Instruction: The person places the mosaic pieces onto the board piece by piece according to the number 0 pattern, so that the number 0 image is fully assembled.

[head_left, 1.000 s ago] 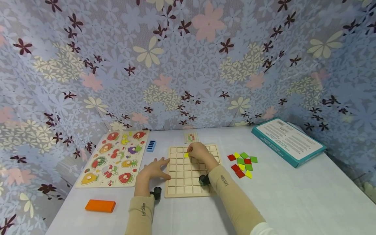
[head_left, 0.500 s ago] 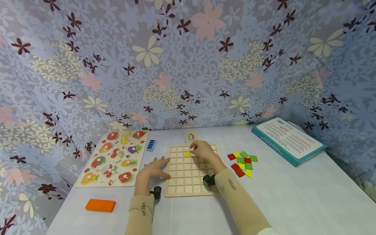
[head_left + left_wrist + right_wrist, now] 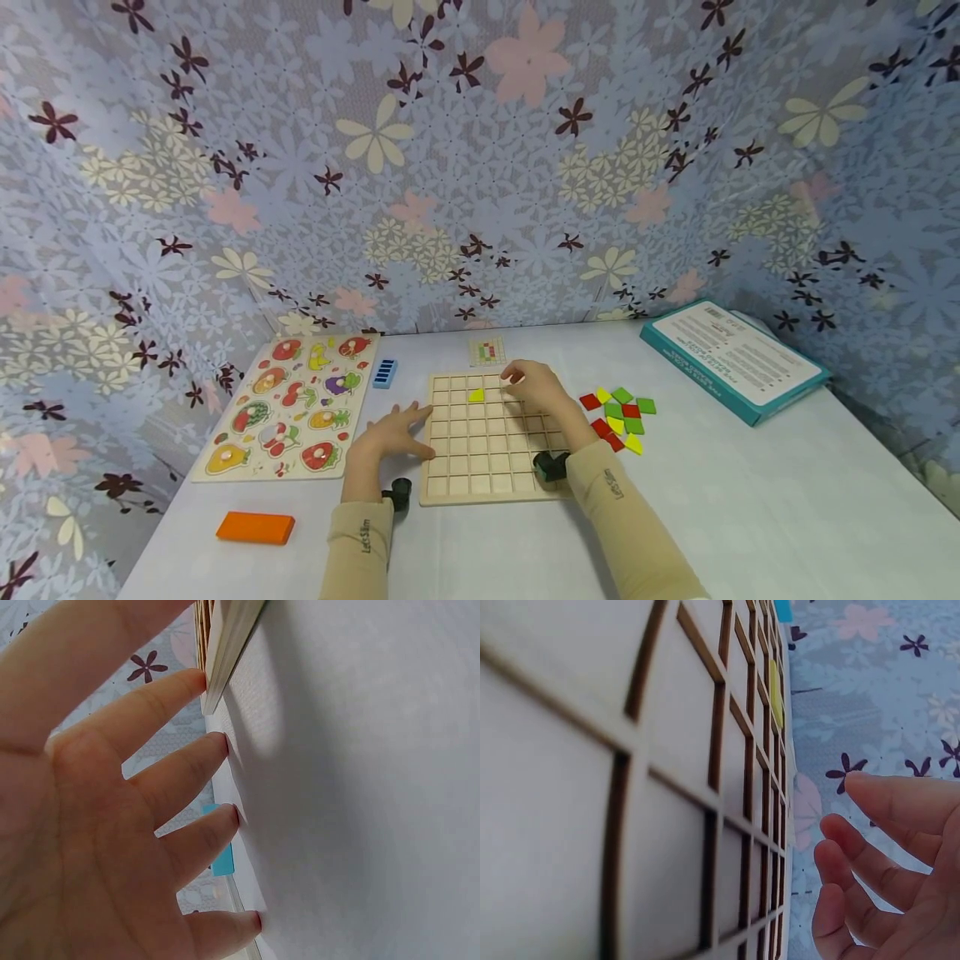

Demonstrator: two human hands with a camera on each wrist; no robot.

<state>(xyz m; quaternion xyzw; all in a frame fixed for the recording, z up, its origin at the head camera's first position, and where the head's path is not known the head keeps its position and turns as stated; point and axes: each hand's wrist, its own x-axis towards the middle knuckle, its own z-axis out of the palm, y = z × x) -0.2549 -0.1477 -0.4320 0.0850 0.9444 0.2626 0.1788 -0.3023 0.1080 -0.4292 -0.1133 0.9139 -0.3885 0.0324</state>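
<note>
A wooden grid board (image 3: 480, 461) lies in the middle of the table, with one yellow square tile (image 3: 477, 395) in a cell near its far edge. My left hand (image 3: 392, 433) is spread at the board's left side, fingertips on the table and at the rim; the left wrist view shows the fingers (image 3: 184, 772) apart and holding nothing. Over the board's far right part hovers my right hand (image 3: 538, 390). In the right wrist view this hand (image 3: 900, 877) has loosely bent fingers with nothing between them, raised above the grid.
Several loose red, green and yellow tiles (image 3: 613, 411) lie right of the board. A small pattern card (image 3: 487, 351) sits behind it. To the left are a fruit puzzle board (image 3: 288, 408), a blue block (image 3: 385, 373) and an orange block (image 3: 256, 527). A teal box (image 3: 735, 358) stands back right.
My right hand has let go of the yellow tile, which stays in its cell, and has drawn away to the right. The left hand has kept its place.
</note>
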